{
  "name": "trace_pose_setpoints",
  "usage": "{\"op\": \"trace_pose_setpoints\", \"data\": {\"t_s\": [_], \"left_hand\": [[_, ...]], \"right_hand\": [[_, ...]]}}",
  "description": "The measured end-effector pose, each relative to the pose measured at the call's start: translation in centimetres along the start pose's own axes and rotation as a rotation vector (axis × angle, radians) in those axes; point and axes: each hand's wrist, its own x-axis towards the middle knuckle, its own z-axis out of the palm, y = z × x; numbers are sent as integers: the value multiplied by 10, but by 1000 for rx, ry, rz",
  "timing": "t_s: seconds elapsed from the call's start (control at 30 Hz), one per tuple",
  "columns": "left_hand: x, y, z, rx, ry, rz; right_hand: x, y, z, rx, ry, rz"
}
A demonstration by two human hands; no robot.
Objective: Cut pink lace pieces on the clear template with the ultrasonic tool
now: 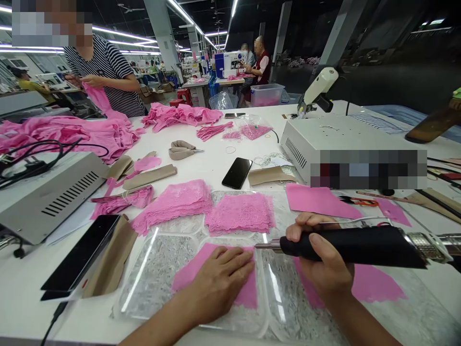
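My left hand (225, 276) lies flat, fingers stretched out, on a pink fabric piece (190, 276) over a clear, patterned plastic sheet (151, 278). My right hand (329, 269) is wrapped round a black wand-shaped power tool (367, 245). Its thin metal tip points left and is at the fabric's upper right edge, beside my left fingertips; whether it touches cannot be made out. Another pink fabric piece (376, 283) lies partly hidden under my right hand. Just beyond, two stacks of pink lace pieces rest side by side, a left stack (176, 202) and a right stack (239, 211).
A phone (236, 173) lies mid-table, near brown-handled snips (182, 150). Grey boxes stand left (54, 192) and right (306, 132). A dark flat panel (81, 254) sits at left. Across the table, a person in a striped shirt (104, 72) handles pink cloth (97, 98).
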Motion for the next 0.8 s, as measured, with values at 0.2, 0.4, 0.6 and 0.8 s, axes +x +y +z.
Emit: {"op": "trace_pose_setpoints", "data": {"t_s": [0.2,0.4,0.6,0.8], "left_hand": [[0,-1,1,11,13,13],[1,0,-1,10,28,16],[1,0,-4,-22,4,-1],[1,4,-8,-35,22,-11]], "right_hand": [[-3,3,0,11,-48,-2],[-5,5,0,-24,-95,-26],[-3,2,1,-95,-161,-69],[-1,-3,2,-62,-131,-44]]}}
